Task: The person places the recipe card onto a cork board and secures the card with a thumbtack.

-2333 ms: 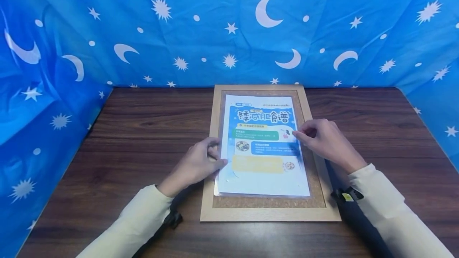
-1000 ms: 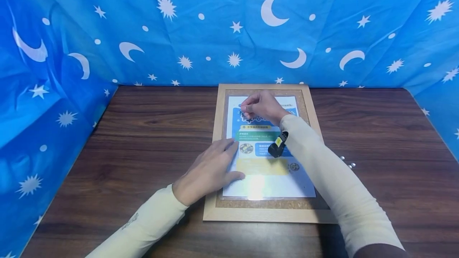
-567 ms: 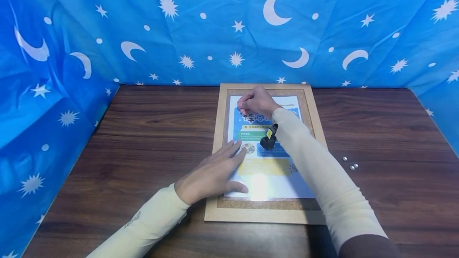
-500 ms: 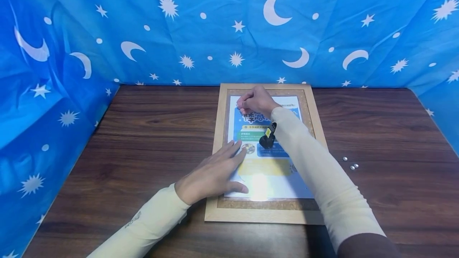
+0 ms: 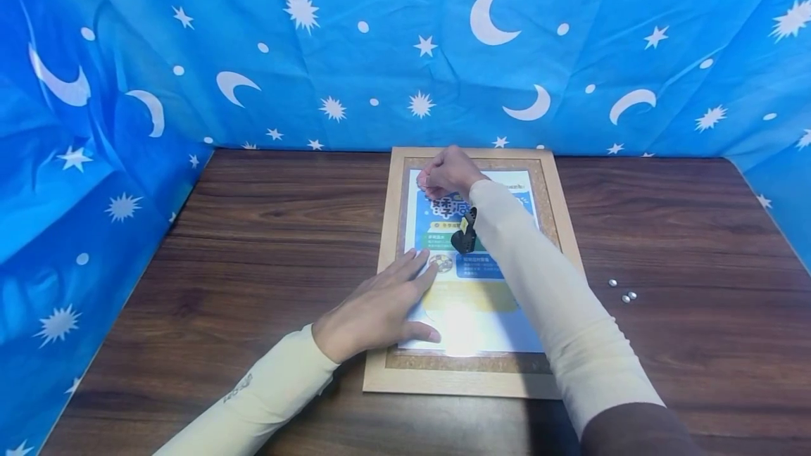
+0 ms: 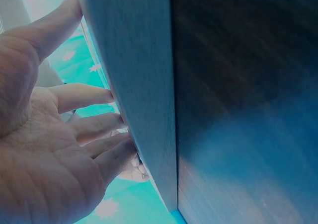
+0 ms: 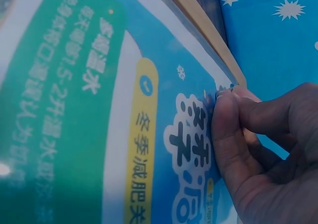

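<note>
A printed poster in a clear sleeve point(image 5: 423, 336) lies on the cork board point(image 5: 500, 363) inside a light wooden frame point(image 5: 456, 382). My left hand point(image 5: 383, 305) rests with spread, straight fingers across the poster's left edge; the left wrist view has these fingers point(image 6: 99, 124) reaching over the frame's side. Up at the poster's top left corner, my right hand point(image 5: 450, 173) pinches a small shiny thumbtack point(image 7: 223, 91) between thumb and fingertips, right at the sheet. Most of the tack is hidden by the fingers.
Several loose silver thumbtacks point(image 5: 626, 298) lie on the dark wooden table point(image 5: 684, 231), right of the frame. A blue curtain point(image 5: 374, 55) with moons and stars stands behind the table and along both sides. A glare spot covers the poster's lower part.
From the poster's right edge, my right hand has crossed to its top left corner and now pinches a tack. My left hand has gone from gripping the left edge to lying spread over it.
</note>
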Tool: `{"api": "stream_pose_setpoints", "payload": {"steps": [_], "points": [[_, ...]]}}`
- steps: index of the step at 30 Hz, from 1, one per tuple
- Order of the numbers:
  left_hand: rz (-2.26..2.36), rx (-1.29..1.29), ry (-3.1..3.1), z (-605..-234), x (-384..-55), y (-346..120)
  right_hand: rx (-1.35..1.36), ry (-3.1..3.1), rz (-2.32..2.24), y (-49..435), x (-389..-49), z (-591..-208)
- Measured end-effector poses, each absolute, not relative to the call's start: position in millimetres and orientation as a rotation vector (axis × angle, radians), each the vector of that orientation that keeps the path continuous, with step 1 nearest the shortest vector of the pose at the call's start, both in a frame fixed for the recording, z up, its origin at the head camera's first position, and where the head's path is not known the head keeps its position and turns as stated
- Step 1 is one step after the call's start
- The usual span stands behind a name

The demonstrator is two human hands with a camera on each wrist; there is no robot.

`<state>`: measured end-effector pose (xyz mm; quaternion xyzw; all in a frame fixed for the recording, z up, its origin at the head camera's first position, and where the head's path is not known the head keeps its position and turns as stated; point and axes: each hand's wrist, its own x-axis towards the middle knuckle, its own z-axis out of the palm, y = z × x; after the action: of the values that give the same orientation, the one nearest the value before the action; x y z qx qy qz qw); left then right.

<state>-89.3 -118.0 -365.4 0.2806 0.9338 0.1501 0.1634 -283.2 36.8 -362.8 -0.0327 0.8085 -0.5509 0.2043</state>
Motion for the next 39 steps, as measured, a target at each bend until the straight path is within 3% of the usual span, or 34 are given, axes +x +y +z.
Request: {"api": "stream_pose_setpoints", "payload": {"steps": [39], "points": [[0.41,0.795,2.659,-363.2,-88.3,-118.4,-0.087,2.201,-1.53,36.9,-283.1,-357.9]]}}
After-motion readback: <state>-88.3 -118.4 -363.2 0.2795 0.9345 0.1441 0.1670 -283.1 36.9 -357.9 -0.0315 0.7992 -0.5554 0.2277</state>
